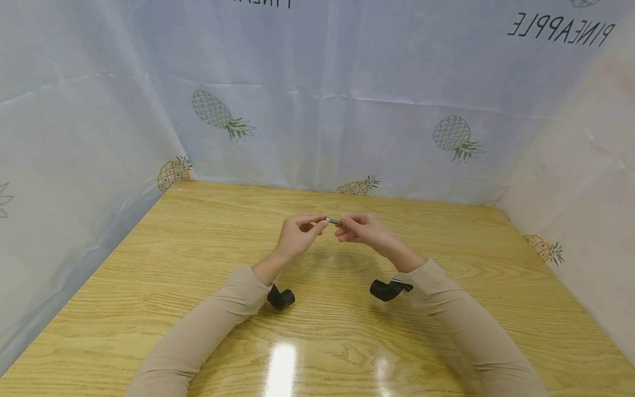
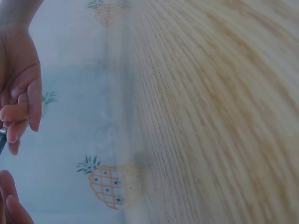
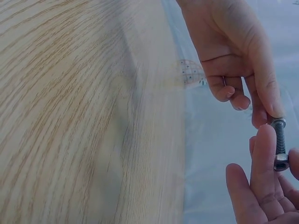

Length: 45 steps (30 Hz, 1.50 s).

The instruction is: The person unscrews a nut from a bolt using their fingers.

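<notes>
A metal bolt (image 1: 334, 221) is held in the air above the table, between both hands. My left hand (image 1: 296, 236) pinches its left end between thumb and fingers. On the other side my right hand (image 1: 369, 234) pinches the right end. The right wrist view shows the threaded bolt (image 3: 280, 140) up close, with a hex nut (image 3: 281, 161) at the right hand's end. There the left thumb presses the far end, partly covering it. In the left wrist view only a bit of the bolt (image 2: 3, 135) shows at the edge.
The wooden table (image 1: 198, 231) has a light grain. Pale cloth (image 1: 317, 138) printed with pineapples hangs at its back and sides. Black camera mounts (image 1: 281, 298) stick out below both sleeves (image 1: 213, 314).
</notes>
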### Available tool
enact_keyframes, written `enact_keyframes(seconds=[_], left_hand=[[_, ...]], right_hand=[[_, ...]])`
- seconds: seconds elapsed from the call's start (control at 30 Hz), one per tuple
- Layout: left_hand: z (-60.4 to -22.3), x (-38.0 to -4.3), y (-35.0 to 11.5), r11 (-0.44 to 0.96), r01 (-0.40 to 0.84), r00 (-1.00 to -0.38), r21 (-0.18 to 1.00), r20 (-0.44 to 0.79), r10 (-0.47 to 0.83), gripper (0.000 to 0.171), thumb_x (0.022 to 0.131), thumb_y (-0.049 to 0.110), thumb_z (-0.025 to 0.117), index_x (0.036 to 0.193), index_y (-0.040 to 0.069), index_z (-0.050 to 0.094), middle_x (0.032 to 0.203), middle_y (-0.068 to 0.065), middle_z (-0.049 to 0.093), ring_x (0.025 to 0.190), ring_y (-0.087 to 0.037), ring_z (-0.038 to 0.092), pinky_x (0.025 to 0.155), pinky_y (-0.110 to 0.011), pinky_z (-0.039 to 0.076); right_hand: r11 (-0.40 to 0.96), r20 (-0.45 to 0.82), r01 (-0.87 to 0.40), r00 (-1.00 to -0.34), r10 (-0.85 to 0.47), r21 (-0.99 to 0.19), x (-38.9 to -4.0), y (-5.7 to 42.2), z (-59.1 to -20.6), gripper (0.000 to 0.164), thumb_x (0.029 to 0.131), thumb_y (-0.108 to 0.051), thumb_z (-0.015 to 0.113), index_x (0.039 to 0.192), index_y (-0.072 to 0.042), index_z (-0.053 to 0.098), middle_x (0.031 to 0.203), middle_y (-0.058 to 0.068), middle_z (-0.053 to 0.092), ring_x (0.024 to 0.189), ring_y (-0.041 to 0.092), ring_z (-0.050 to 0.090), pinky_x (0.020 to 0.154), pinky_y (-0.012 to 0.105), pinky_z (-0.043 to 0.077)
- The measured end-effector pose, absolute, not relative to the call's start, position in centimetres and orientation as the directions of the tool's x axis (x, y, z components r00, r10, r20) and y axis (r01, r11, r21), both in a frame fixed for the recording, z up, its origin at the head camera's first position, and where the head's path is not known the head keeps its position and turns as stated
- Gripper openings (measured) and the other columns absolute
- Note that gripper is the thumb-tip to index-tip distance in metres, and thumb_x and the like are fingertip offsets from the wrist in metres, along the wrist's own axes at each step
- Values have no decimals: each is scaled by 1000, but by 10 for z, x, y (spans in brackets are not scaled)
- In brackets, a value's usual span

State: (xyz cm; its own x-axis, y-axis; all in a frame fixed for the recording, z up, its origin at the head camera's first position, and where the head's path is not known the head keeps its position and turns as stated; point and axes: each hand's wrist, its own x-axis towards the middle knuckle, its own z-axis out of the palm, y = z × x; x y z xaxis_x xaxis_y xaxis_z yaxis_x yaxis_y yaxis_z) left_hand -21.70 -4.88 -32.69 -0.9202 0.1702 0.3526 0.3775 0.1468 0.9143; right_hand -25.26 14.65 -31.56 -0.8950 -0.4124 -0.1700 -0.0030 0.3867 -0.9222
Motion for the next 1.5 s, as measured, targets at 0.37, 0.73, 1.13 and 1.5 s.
enact_keyframes(seconds=[0.37, 0.73, 1.13, 1.5], left_hand=[[-327, -217, -49, 154, 375, -922, 914, 351, 163, 24, 89, 4, 61, 109, -8, 66, 103, -27, 65, 72, -21, 66, 62, -14, 48], [-328, -217, -49, 163, 360, -928, 919, 335, 162, 25, 90, 6, 60, 110, -8, 66, 104, -26, 65, 76, -27, 66, 63, -15, 48], [-327, -217, -50, 133, 339, -933, 932, 314, 174, 27, 90, 5, 59, 113, -9, 64, 108, -28, 64, 88, -46, 62, 62, -14, 46], [-348, -237, -50, 117, 233, -964, 965, 214, 160, 29, 90, 10, 62, 115, -4, 64, 108, -25, 66, 92, -37, 64, 74, -27, 54]], right_hand=[[360, -115, -39, -911, -395, -932, -252, 149, -319, 35, 95, -20, 55, 123, 0, 52, 125, 26, 56, 114, 32, 58, 105, 48, 40], [379, -88, -64, -925, -371, -923, -251, 150, -319, 32, 93, -18, 59, 121, -3, 55, 120, 21, 59, 114, 31, 57, 105, 51, 39], [390, -82, -63, -935, -344, -918, -249, 151, -319, 31, 91, -15, 61, 119, -2, 56, 123, 26, 57, 107, 24, 61, 105, 50, 40], [406, -71, -75, -940, -334, -911, -249, 152, -322, 32, 90, -14, 63, 119, -3, 57, 120, 20, 59, 109, 30, 60, 102, 49, 42]])
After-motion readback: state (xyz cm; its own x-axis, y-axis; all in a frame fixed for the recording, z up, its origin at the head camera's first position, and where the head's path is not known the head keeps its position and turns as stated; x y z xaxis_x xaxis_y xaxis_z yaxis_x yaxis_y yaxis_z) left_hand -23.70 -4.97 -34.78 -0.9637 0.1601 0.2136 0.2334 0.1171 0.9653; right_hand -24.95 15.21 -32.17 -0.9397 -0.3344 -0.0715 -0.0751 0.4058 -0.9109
